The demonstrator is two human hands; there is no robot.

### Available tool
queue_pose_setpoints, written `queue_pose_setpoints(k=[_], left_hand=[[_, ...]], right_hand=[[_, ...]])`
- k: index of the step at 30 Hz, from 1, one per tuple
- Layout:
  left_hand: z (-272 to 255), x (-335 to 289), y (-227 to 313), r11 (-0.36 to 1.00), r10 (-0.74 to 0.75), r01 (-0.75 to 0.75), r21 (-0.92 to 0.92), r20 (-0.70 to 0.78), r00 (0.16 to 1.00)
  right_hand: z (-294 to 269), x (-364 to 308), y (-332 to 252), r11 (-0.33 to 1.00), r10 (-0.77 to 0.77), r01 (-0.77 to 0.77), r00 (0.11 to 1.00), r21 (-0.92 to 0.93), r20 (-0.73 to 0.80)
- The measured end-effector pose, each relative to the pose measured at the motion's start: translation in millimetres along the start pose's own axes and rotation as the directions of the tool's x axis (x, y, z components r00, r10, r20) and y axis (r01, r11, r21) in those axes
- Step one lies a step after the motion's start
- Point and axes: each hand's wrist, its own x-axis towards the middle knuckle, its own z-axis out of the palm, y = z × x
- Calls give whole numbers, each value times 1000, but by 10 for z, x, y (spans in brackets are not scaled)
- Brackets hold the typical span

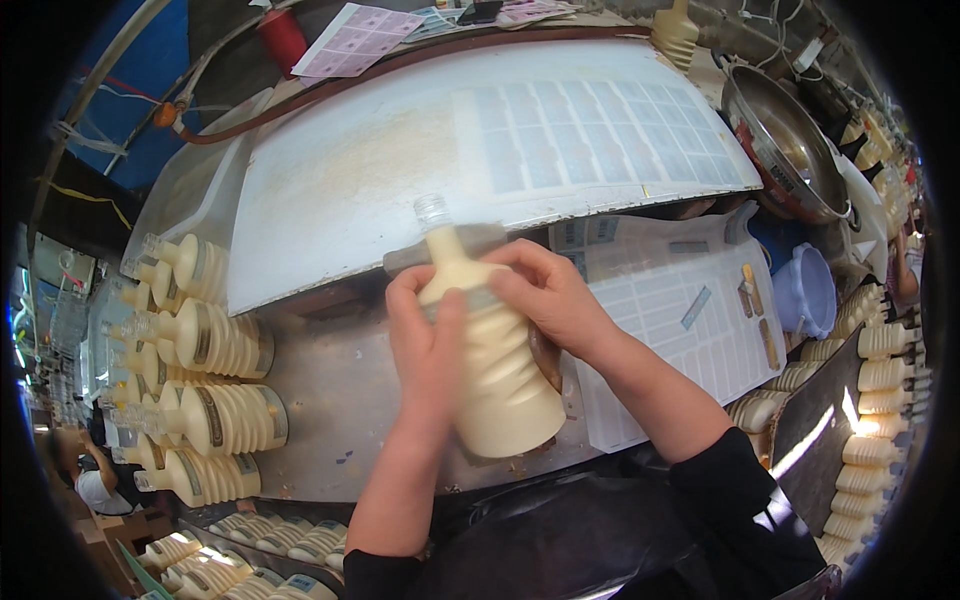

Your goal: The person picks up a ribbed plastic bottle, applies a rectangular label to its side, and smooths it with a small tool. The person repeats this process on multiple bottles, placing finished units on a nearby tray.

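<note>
Between my two hands is a cream-coloured bottle [506,385] with a clear threaded neck and a spiral-ribbed body. It is tilted, its neck pointing away from me and its base toward me. My left hand [425,325] grips its left side just below the shoulder, the thumb on the front. On the right side of the shoulder, the fingers of my right hand [550,295] press over a greyish band, which they partly cover. A dark rounded object [546,357] shows partly behind the bottle, its kind unclear.
Similar bottles [215,340] lie stacked at the left, and more [880,400] stand in rows at the right. A white board [340,200] bears a sheet of pale blue labels [600,135]. Beside my right arm lie a label sheet [640,370], a blue bucket [805,290] and a metal pan [790,140].
</note>
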Motion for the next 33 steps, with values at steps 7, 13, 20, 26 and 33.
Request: queue_pose_setpoints(k=[7, 13, 20, 26, 33], left_hand=[[-55, -30, 24, 929, -171, 182, -323, 62, 983], [-67, -76, 19, 917, -191, 240, -318, 177, 965], [-215, -67, -218, 933, -151, 166, -321, 71, 986], [-247, -513, 55, 797, 301, -323, 511, 129, 945], [-194, -627, -48, 904, 85, -123, 410, 108, 990]], right_hand=[[-60, 30, -28, 995, -75, 76, 997, -70, 20], [-13, -31, -39, 992, -33, 33, 999, -120, 6], [-230, -58, -94, 996, 36, -34, 999, -81, 28], [-154, -280, -333, 990, -86, 111, 965, 89, -246], [-47, -322, -108, 952, -271, 167, 852, -257, -448]])
